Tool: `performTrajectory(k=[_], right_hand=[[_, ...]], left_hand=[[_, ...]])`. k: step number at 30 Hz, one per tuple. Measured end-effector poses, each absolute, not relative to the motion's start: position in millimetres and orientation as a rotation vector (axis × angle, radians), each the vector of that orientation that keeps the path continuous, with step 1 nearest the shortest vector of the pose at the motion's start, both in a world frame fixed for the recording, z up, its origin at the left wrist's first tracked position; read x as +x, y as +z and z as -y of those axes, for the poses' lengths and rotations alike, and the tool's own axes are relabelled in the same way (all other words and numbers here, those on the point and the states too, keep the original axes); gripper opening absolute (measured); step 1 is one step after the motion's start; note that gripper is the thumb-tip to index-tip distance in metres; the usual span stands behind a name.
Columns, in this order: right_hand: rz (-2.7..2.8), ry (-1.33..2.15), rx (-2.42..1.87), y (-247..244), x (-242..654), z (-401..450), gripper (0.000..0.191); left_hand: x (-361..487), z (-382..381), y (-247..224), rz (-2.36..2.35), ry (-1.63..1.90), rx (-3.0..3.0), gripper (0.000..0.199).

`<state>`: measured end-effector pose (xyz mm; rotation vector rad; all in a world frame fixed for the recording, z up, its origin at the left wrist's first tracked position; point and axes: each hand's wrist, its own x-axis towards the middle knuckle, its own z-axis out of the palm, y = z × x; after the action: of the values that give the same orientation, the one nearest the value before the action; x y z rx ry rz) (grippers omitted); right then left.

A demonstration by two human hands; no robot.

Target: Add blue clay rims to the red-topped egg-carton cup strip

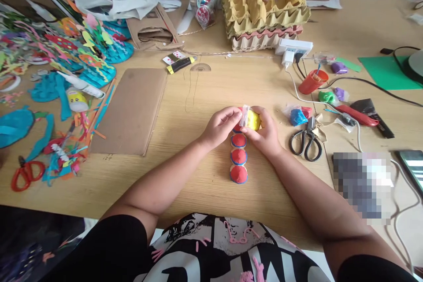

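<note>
A small clear plastic bag of yellow modelling clay (pixel 254 120) is held between both hands over the table. The fingers of my left hand (pixel 222 124) pinch the bag's clear top edge. My right hand (pixel 267 134) is closed around the clay end, thumb in front. Just below them stands a column of red cone-shaped cups (pixel 239 157) with blue rims, which look like a strip of egg carton covered in clay. The farthest red cup is partly hidden behind my left hand and the bag.
Scissors (pixel 307 143), a blue clay packet (pixel 298 116) and a red cup (pixel 312 82) lie or stand to the right. Cardboard (pixel 128 112), red-handled scissors (pixel 27 174) and paper scraps are left. Egg trays (pixel 264 13) and a power strip (pixel 294 46) with trailing cables are behind.
</note>
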<state>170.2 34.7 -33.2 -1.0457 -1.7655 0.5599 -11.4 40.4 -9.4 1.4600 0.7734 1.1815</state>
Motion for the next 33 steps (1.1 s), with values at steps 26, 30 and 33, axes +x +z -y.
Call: performTrajectory(k=[26,30,33], right_hand=[[1.939,0.193,-1.065,-33,172,-33,0.063],[1.949,0.212,-1.066,-30,171,-31,0.062],[1.944,0.199,-1.051,-30,170,-30,0.060]], left_hand=[[-14,-42,-14,-0.567,1.064,1.435,0.035],[-13,-41,-13,-0.511,1.077,1.399,0.032],[-12,-40,-14,-0.523,1.081,1.390,0.033]])
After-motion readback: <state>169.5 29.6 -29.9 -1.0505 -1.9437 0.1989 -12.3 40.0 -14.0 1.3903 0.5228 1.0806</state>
